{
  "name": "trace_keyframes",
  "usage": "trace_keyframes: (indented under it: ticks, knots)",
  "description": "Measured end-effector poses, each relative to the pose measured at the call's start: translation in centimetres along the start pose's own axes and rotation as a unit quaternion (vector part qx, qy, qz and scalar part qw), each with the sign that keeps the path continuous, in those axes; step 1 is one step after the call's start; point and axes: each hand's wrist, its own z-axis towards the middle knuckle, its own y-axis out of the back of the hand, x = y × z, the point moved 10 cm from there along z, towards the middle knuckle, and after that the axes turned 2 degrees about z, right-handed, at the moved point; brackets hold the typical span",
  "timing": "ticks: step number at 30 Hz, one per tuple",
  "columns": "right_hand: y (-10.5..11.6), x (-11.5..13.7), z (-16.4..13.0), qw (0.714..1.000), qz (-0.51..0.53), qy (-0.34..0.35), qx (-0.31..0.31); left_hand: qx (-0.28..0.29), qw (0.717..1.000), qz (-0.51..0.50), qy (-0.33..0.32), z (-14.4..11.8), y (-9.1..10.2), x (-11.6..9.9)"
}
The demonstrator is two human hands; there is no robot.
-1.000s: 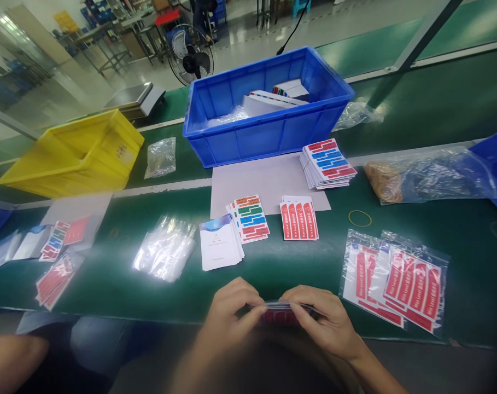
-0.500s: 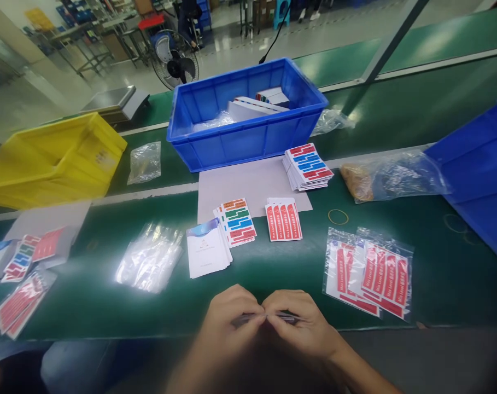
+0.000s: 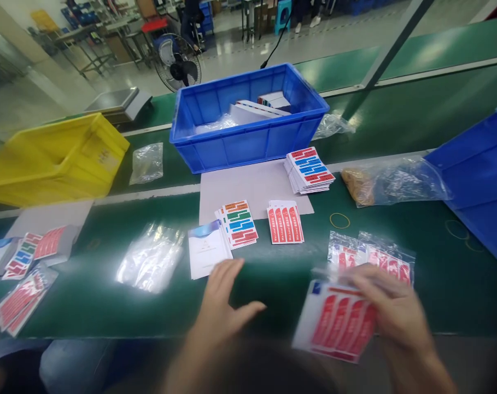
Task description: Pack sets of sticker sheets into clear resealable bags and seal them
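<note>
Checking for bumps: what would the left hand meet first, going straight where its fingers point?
Likely the booklets, at their near right corner, though I can't tell how high the left hand is.

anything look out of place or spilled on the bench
A yellow rubber band lies loose on the green bench, just beyond the bagged label sheets, and holds nothing together, so it looks stray. No spill shows.
</note>
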Motion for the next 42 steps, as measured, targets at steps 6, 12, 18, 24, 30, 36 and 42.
trace_keyframes:
  ticks: [6, 12, 18, 24, 30, 36, 42]
  knots:
    - [10.8, -2.7, 4.8, 0.976, -0.112, -0.086, -0.165, 0.013, 0.964, 0.260, 0.054, -1.8, 1.1, 9.5]
    - [3.7, 0.5, 6.3, 0.928, -0.365, 0.055, -0.041, 0.016, 0.967, 0.246, 0.059, -4.1, 0.9, 11.5]
    - [-10.4, 5.1, 6.6, 0.888, -0.353, 0.253, 0.151, -0.036, 0.984, 0.163, 0.070, -6.1, 2.4, 10.8]
    - [-21.3, 4.4, 11.7, 0.820, -0.428, 0.299, 0.233, -0.115, 0.933, 0.019, 0.340, -8.1, 3.3, 14.6]
    - [-24.7, 2.8, 15.5, 0.809, -0.456, 0.289, 0.232, -0.090, 0.891, -0.207, 0.394, -8.7, 1.9, 15.9]
    - [-23.7, 2.8, 16.7, 0.841, -0.435, 0.218, 0.236, -0.141, 0.790, -0.416, 0.429, -10.9, 2.4, 16.6]
    - [-20.4, 7.5, 14.2, 0.892, -0.330, 0.144, 0.273, -0.200, 0.685, -0.575, 0.400, -10.3, 1.9, 15.7]
